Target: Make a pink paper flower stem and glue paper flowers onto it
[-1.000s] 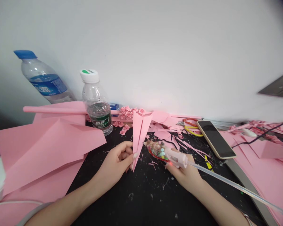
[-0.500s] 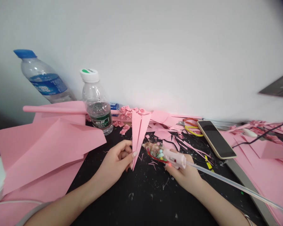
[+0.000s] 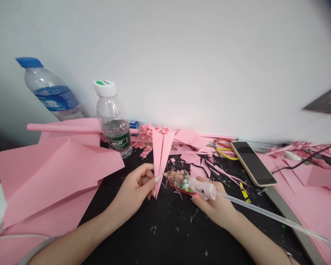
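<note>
A narrow folded pink paper cone stands at the middle, its wide end up and its point down, with a lengthwise slit facing me. My left hand pinches it near the lower tip between thumb and fingers. My right hand is wrapped round a pale pink glue gun whose front is covered with colourful beads. The gun's nozzle tip is at the cone's right edge, a little above my left thumb. A long translucent glue stick sticks out of the gun's back toward the lower right.
Two water bottles stand at the left by large pink sheets. Behind the cone lie pink paper roses. Scraps, yellow-handled scissors, a phone, cables and more pink paper are on the right of the black table.
The cone's upper end has tilted slightly left. My right hand and the glue gun have shifted slightly left, and the nozzle tip sits a little lower along the cone's edge.
</note>
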Action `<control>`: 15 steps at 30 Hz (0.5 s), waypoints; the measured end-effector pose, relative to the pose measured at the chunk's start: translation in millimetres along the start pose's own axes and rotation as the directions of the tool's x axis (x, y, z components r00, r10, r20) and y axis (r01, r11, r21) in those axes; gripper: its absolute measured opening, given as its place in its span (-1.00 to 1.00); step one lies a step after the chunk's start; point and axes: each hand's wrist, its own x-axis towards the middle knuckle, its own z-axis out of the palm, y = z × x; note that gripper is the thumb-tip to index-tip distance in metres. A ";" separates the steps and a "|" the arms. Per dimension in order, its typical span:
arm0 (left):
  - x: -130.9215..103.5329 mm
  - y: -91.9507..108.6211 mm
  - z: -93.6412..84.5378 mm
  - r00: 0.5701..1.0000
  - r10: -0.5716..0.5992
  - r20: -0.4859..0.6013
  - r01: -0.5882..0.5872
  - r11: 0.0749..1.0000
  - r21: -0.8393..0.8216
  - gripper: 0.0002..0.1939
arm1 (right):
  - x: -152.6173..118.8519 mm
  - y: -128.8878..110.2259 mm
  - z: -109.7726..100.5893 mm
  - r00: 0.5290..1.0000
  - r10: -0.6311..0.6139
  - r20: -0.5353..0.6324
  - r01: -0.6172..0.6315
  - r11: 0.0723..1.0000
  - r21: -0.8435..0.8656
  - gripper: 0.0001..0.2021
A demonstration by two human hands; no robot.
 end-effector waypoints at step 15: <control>-0.1 4.8 1.6 0.999 0.001 -0.040 0.000 1.000 0.005 -0.82 | -0.9 0.5 -0.3 0.997 0.012 0.074 -0.013 1.000 0.018 -0.78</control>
